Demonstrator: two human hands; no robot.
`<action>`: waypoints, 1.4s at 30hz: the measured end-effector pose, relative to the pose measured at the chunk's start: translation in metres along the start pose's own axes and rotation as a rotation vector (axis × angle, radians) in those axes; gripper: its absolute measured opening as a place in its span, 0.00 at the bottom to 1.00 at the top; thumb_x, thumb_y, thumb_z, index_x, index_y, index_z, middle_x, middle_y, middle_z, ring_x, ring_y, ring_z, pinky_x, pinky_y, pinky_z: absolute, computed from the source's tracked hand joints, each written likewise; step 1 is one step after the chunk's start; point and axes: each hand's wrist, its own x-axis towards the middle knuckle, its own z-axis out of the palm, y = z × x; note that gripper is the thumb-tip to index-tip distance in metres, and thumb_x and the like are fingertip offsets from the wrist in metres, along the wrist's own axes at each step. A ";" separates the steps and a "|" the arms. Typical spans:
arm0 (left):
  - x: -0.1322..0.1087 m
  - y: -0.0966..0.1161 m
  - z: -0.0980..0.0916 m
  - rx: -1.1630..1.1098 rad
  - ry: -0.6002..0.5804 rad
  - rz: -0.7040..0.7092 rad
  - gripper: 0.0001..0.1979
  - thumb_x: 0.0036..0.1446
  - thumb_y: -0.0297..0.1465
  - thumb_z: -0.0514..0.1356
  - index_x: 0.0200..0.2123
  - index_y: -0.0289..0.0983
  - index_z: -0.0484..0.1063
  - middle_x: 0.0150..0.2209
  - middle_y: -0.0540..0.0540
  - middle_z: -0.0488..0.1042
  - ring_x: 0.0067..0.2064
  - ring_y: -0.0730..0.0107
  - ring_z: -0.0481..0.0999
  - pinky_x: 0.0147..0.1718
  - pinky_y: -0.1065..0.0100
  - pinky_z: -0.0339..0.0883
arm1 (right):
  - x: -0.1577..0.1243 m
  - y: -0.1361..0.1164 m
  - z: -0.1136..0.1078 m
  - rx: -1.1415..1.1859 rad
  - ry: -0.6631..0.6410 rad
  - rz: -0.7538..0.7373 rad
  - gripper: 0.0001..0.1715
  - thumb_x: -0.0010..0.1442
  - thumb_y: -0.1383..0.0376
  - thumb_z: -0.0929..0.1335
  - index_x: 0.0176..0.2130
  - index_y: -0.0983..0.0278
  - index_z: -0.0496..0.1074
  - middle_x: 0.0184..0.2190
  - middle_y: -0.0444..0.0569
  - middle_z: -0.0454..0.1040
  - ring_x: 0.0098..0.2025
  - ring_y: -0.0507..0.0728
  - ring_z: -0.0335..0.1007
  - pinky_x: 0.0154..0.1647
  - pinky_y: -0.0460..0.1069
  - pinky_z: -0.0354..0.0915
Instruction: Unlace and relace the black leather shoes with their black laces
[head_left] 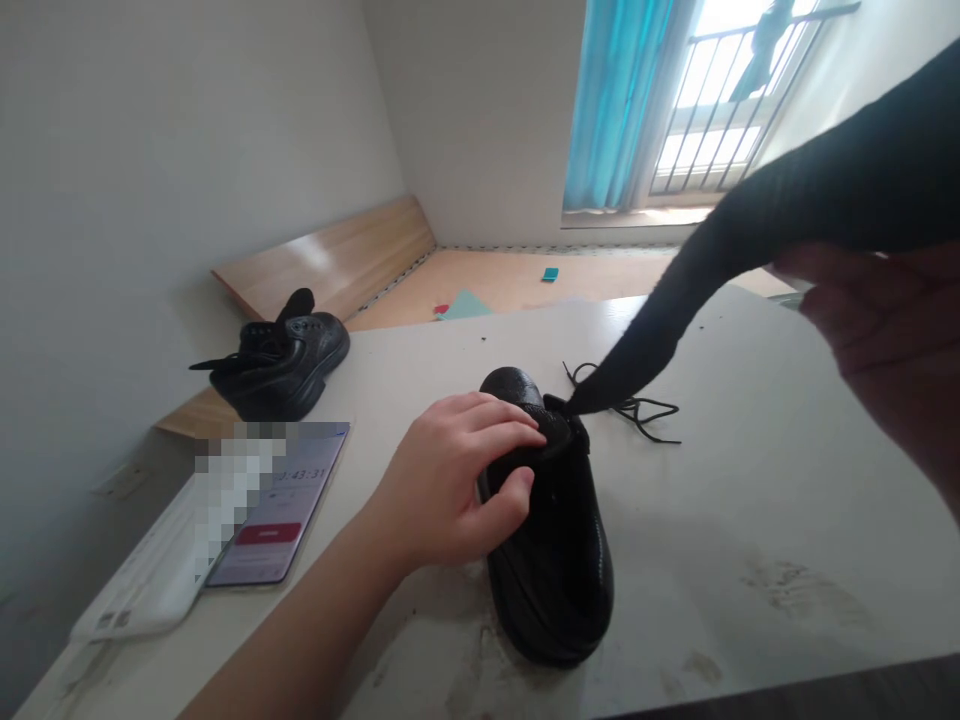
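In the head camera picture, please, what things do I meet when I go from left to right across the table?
White packet → phone → left hand → black shoe → loose black laces → right hand

A black leather shoe (555, 570) is clasped by the left hand (450, 480) on the surface (720, 520) — a black sock (675, 300) is held up by the right hand (877, 320), its tip at the shoe's opening.

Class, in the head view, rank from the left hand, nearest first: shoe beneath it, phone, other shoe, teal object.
1. Black shoe: under the left hand.
2. Phone: left, on the table.
3. Other shoe: beyond the phone.
4. Teal object: farthest, on the floor.
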 end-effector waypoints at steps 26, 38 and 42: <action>0.000 -0.007 -0.005 -0.049 -0.045 0.065 0.12 0.45 0.31 0.59 0.36 0.40 0.76 0.42 0.43 0.80 0.47 0.51 0.77 0.51 0.53 0.68 | -0.051 0.038 0.074 -0.448 -0.464 -0.482 0.28 0.63 0.73 0.59 0.59 0.61 0.69 0.62 0.53 0.69 0.59 0.58 0.70 0.63 0.61 0.61; 0.003 -0.004 -0.005 -0.057 0.115 -0.429 0.08 0.56 0.34 0.55 0.27 0.39 0.65 0.22 0.54 0.66 0.24 0.71 0.65 0.24 0.68 0.55 | -0.045 0.038 0.052 -0.527 -0.712 -0.563 0.27 0.60 0.74 0.61 0.56 0.62 0.73 0.54 0.49 0.77 0.46 0.57 0.73 0.64 0.64 0.60; 0.002 -0.002 -0.003 0.017 0.104 -0.343 0.05 0.55 0.31 0.58 0.32 0.39 0.74 0.22 0.53 0.67 0.27 0.69 0.68 0.28 0.66 0.59 | -0.044 0.030 0.051 -0.527 -0.752 -0.481 0.28 0.58 0.74 0.62 0.55 0.62 0.74 0.49 0.47 0.80 0.46 0.58 0.72 0.66 0.63 0.58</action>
